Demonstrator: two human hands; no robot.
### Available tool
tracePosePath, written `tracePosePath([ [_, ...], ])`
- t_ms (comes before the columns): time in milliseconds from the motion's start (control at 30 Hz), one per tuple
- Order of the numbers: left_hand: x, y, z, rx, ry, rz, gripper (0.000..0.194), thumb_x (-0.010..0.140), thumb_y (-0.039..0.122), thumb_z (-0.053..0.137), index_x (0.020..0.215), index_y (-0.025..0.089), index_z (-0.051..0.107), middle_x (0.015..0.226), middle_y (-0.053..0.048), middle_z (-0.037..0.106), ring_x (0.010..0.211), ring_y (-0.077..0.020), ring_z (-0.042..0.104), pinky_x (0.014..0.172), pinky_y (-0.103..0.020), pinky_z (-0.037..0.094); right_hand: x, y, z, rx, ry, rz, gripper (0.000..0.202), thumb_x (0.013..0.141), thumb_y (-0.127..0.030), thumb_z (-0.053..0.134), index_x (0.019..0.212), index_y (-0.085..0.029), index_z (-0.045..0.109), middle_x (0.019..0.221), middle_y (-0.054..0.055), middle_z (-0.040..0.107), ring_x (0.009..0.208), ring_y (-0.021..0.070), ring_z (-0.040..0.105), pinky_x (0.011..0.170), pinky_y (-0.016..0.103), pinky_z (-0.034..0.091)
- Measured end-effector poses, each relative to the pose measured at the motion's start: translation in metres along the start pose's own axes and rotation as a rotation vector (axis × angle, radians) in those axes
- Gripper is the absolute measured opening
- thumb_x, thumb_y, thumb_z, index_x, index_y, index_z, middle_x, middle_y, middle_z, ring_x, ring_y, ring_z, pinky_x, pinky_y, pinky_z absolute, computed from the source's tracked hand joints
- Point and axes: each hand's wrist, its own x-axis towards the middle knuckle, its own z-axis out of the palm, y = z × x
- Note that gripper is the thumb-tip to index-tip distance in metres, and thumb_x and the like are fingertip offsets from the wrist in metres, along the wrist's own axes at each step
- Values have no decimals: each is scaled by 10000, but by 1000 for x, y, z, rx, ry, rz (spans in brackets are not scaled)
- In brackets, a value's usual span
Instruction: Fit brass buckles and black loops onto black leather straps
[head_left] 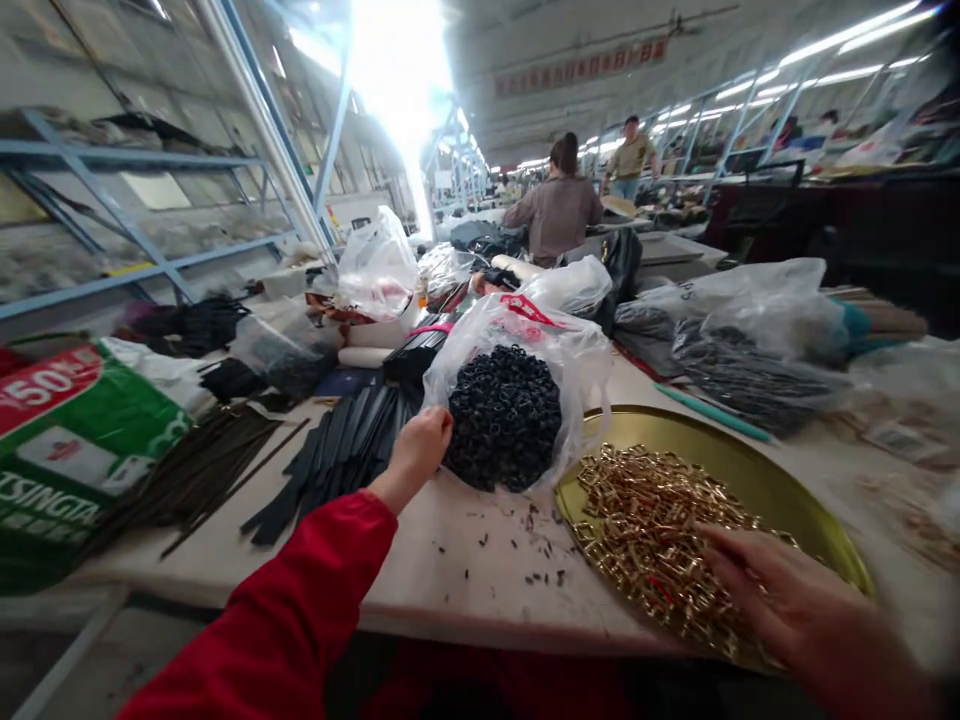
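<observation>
My left hand (418, 452) is closed at the left edge of a clear plastic bag (585, 365), its fingers pinching the film. The bag stands open and is filled with small black rings (506, 415). On the right, a round gold-coloured tray (814, 500) holds a heap of small gold metal buckles (660, 530). My right hand (787, 600) reaches over the near right part of this heap, its fingertips at the buckles. Motion blurs it, and whether anything is between its fingers cannot be made out.
Flat black strips (337, 450) and thin dark rods (202, 470) lie to the left, beside a green printed bag (82, 460). Small dark bits (544, 578) are scattered near the table's front edge. Plastic bags (750, 320) crowd the back. A person (564, 210) stands farther off.
</observation>
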Motion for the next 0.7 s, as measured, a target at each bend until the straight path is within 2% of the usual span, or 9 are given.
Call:
tracePosePath([
  [133, -21, -54, -5, 79, -106, -125, 186, 856, 281, 443, 850, 150, 575, 879, -88, 620, 838, -197, 608, 736, -280, 438, 44, -47, 45, 141, -190, -130, 219, 829, -352, 478, 966, -254, 619, 904, 59, 699, 784, 210, 662, 670, 319, 524],
  [233, -37, -72, 10, 104, -190, -206, 184, 792, 311, 548, 843, 135, 570, 877, -103, 617, 815, -216, 619, 700, -285, 447, 64, -82, 71, 217, -313, -183, 192, 830, -298, 469, 934, -258, 625, 866, 57, 695, 761, 202, 656, 662, 311, 522],
  [333, -42, -75, 26, 92, -205, -281, 210, 805, 274, 529, 946, 120, 536, 939, -125, 608, 865, -217, 615, 726, -286, 447, 72, -108, 86, 243, -395, -247, 205, 842, -261, 439, 936, -242, 620, 842, 57, 684, 750, 196, 645, 659, 311, 514],
  [433, -40, -78, 31, 49, -208, -325, 210, 795, 282, 539, 918, 112, 534, 892, -128, 617, 854, -231, 617, 723, -297, 450, 71, -128, 95, 239, -461, -294, 204, 840, -227, 437, 941, -227, 614, 831, 58, 674, 753, 196, 638, 655, 305, 502],
  [500, -41, -79, 26, 5, -198, -327, 173, 777, 279, 555, 856, 125, 537, 872, -120, 615, 862, -236, 612, 736, -306, 448, 71, -137, 99, 211, -504, -299, 197, 835, -218, 445, 938, -221, 614, 812, 55, 667, 747, 202, 634, 651, 310, 493],
  [600, -51, -73, 8, -66, -147, -295, 114, 798, 265, 512, 821, 154, 512, 895, -99, 604, 897, -224, 595, 773, -315, 437, 78, -141, 106, 177, -535, -261, 194, 841, -219, 441, 939, -206, 607, 823, 56, 648, 753, 202, 621, 672, 317, 480],
  [667, -63, -61, -5, -234, -116, -282, 117, 819, 287, 473, 801, 172, 475, 830, -62, 599, 825, -196, 605, 736, -304, 447, 92, -136, 112, 182, -496, -203, 194, 840, -212, 437, 954, -190, 593, 872, 63, 632, 786, 193, 609, 705, 309, 474],
  [700, -71, -52, -10, -443, -114, -299, 132, 814, 302, 478, 775, 178, 451, 771, -39, 592, 761, -181, 609, 700, -295, 455, 101, -133, 117, 186, -463, -169, 194, 836, -205, 440, 960, -182, 586, 899, 67, 624, 808, 188, 603, 723, 302, 471],
])
